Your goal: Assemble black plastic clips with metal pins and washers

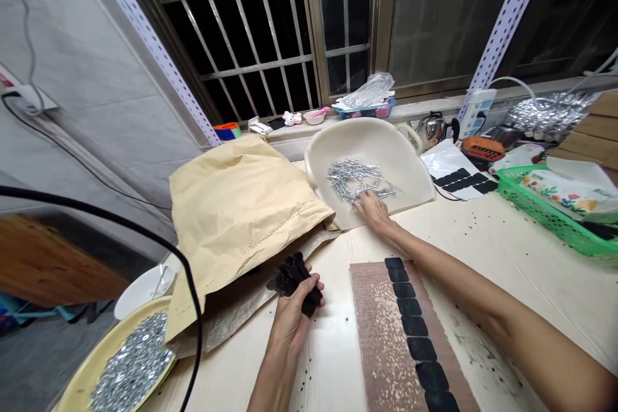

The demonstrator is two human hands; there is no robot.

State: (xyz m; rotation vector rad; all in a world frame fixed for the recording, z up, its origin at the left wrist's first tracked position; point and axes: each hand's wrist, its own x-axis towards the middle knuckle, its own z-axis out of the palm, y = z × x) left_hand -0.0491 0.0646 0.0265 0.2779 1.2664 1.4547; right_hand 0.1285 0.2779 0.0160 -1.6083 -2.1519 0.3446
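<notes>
My left hand [293, 309] is closed around a bunch of black pieces [295, 280], held above the table beside a paper bag's opening. Their exact kind cannot be made out. My right hand [374, 211] reaches into a cream-coloured basin [410, 167], its bent fingers drawn together at the near edge of a pile of thin silver metal pins [355, 170]. What lies between those fingertips is hidden. Below the right forearm, a brown board [379, 335] carries a column of black square pads [412, 326].
A large kraft paper bag [236, 199] stands left of the basin. At lower left, a yellow tray [80, 383] holds silver washers [135, 360]. A green basket [541, 212], a kettle [431, 131] and an orange tool case [483, 149] sit to the right. A black cable [145, 232] crosses the left foreground.
</notes>
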